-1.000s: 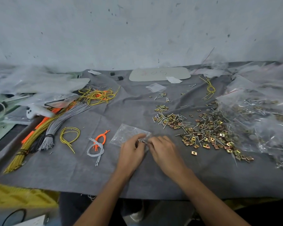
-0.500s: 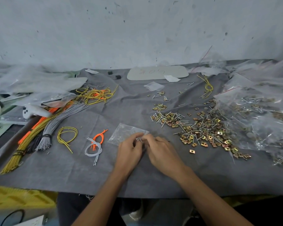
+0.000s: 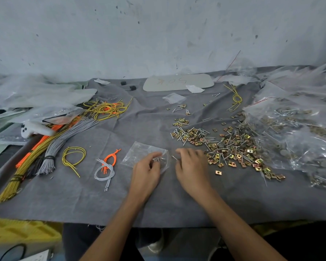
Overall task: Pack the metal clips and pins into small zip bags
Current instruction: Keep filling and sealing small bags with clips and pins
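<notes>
My left hand (image 3: pixel 146 171) rests on the small clear zip bag (image 3: pixel 139 153), which lies flat on the grey cloth (image 3: pixel 83 200) covering the counter, fingers curled over its right-hand edge and pinching it there, where a few thin metal pins show. My right hand (image 3: pixel 192 170) sits just beside it, apart from the bag, fingers bent; a single silver pin (image 3: pixel 174 157) lies at my thumb tip, and I cannot tell whether I am gripping it. The loose heap of brass-coloured square clips and steel pins (image 3: pixel 233 147) starts right at my right knuckles. Bare cloth runs from both wrists to the counter's front edge; a knotted grey and orange cord bundle (image 3: pixel 106 167) lies to the left.
</notes>
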Demonstrator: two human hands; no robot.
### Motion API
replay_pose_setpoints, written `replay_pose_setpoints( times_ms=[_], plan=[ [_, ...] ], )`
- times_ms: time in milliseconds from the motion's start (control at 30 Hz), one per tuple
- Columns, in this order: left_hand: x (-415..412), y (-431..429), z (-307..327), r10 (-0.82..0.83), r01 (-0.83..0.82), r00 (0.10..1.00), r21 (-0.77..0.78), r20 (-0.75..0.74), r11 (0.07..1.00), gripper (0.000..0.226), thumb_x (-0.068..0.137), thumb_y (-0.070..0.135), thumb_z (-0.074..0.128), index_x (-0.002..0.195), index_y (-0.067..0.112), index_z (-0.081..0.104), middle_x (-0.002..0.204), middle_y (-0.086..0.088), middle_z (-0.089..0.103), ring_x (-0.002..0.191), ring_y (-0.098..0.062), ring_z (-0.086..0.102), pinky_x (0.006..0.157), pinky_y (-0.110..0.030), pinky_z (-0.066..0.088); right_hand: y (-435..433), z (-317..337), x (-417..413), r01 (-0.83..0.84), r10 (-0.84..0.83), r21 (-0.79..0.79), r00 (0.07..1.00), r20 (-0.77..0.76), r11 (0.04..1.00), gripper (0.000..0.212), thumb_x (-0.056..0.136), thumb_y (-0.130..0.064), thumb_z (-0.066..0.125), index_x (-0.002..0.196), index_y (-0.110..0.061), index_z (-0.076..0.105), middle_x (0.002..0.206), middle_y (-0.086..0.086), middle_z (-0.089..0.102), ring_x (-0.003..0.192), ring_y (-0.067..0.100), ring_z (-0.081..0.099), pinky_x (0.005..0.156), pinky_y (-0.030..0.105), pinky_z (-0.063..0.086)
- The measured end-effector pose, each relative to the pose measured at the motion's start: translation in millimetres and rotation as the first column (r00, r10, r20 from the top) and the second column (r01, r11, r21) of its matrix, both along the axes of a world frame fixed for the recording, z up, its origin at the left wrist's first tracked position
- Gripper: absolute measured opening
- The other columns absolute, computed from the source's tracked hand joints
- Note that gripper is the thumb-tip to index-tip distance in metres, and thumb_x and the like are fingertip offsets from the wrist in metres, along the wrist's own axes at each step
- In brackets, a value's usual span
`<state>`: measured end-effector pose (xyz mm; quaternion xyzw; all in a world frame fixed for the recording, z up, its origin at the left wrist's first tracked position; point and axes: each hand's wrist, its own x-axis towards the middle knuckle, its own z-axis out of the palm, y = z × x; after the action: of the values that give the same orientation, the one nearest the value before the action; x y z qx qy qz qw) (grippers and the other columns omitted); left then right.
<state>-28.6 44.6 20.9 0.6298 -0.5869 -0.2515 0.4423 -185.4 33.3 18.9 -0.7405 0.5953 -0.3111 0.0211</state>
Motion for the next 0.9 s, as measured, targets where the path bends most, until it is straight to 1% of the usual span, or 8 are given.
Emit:
replay_pose_setpoints(
  times_ms=[100, 233, 367, 467, 567, 667, 800, 900],
  plan=[
    [-0.5, 0.9, 1.0, 0.003, -0.003, 1.000, 0.010, -0.010, 1.000, 0.048, 0.079, 0.028, 0.044, 0.117, 0.025, 0.072, 0.078, 0.006, 0.072, 0.070, -0.005, 0.064, 0.075, -0.029, 0.053, -3.1, -3.5, 0.5, 0.125, -0.115, 0.092, 0.987, -0.108, 0.988, 0.023, 0.099, -0.033, 0.050, 0.115, -0.022, 0.062, 0.117, 0.001, 0.060, 0.107, 0.028, 0.050, 0.089, 0.040, 0.036],
    [-0.7, 1.8, 2.4, 0.007, -0.007, 1.000, 0.014, -0.015, 1.000, 0.048, 0.079, 0.028, 0.044, 0.117, 0.025, 0.072, 0.075, 0.006, 0.071, 0.069, -0.005, 0.063, 0.074, -0.028, 0.052, -4.7, -3.6, 3.6, 0.132, -0.115, 0.082, 0.976, -0.186, 0.988, 0.020, 0.104, -0.026, 0.040, 0.110, -0.017, 0.057, 0.111, 0.005, 0.060, 0.104, 0.029, 0.052, 0.086, 0.040, 0.035],
    [-0.7, 2.0, 1.9, 0.009, -0.009, 1.000, 0.004, -0.014, 1.000, 0.048, 0.079, 0.028, 0.044, 0.117, 0.026, 0.073, 0.075, 0.009, 0.070, 0.069, -0.003, 0.062, 0.074, -0.029, 0.052, 0.2, 0.3, 4.4, 0.006, -0.006, -0.003, 0.998, -0.061, 1.000, 0.016, 0.103, -0.024, 0.041, 0.099, -0.015, 0.054, 0.097, 0.005, 0.058, 0.089, 0.025, 0.050, 0.080, 0.038, 0.036],
    [0.4, 1.2, -0.9, -0.006, 0.007, 1.000, -0.018, 0.021, 1.000, 0.046, 0.080, 0.028, 0.045, 0.117, 0.026, 0.072, 0.080, 0.009, 0.072, 0.073, -0.001, 0.063, 0.076, -0.024, 0.051, 4.2, 0.6, 7.5, -0.165, 0.165, 0.009, 0.983, -0.078, 0.986, 0.014, 0.100, -0.027, 0.043, 0.093, -0.017, 0.050, 0.092, 0.002, 0.056, 0.086, 0.023, 0.049, 0.079, 0.037, 0.038],
    [0.7, -0.5, -3.6, -0.027, 0.030, 0.996, -0.034, 0.082, 0.999, 0.047, 0.079, 0.027, 0.045, 0.117, 0.027, 0.072, 0.083, 0.008, 0.073, 0.077, -0.001, 0.064, 0.069, -0.008, 0.043, 4.0, -1.6, 9.3, -0.206, 0.206, 0.018, 0.966, -0.157, 0.978, 0.014, 0.100, -0.026, 0.045, 0.100, -0.015, 0.055, 0.100, 0.005, 0.061, 0.094, 0.027, 0.053, 0.084, 0.039, 0.038],
    [0.3, -1.5, -4.2, -0.037, 0.042, 0.994, -0.048, 0.103, 0.998, 0.047, 0.078, 0.027, 0.047, 0.118, 0.025, 0.072, 0.085, 0.015, 0.071, 0.083, 0.007, 0.063, 0.071, -0.003, 0.041, 3.1, -1.5, 8.3, -0.250, 0.248, 0.006, 0.956, -0.158, 0.968, 0.018, 0.100, -0.020, 0.047, 0.113, -0.016, 0.059, 0.108, 0.005, 0.063, 0.101, 0.026, 0.054, 0.087, 0.037, 0.038],
    [0.6, -1.6, -3.8, -0.038, 0.041, 0.995, -0.033, 0.089, 0.999, 0.040, 0.085, 0.023, 0.051, 0.119, 0.025, 0.072, 0.102, 0.012, 0.075, 0.095, 0.003, 0.066, 0.089, -0.023, 0.051, 5.9, 2.7, 3.3, -0.359, 0.361, 0.031, 0.932, -0.047, 0.933, 0.030, 0.096, -0.014, 0.049, 0.124, -0.022, 0.055, 0.103, 0.007, 0.065, 0.098, 0.028, 0.054, 0.075, 0.037, 0.038],
    [-0.4, -0.7, -1.4, -0.031, 0.033, 0.997, -0.028, 0.069, 0.999, 0.044, 0.083, 0.028, 0.047, 0.118, 0.024, 0.072, 0.110, 0.009, 0.075, 0.101, -0.004, 0.066, 0.092, -0.029, 0.052, 4.2, 2.6, 2.9, -0.380, 0.375, 0.039, 0.922, 0.100, 0.924, 0.024, 0.096, -0.014, 0.049, 0.117, -0.025, 0.051, 0.102, 0.003, 0.067, 0.097, 0.024, 0.055, 0.073, 0.035, 0.040]
  ],
)
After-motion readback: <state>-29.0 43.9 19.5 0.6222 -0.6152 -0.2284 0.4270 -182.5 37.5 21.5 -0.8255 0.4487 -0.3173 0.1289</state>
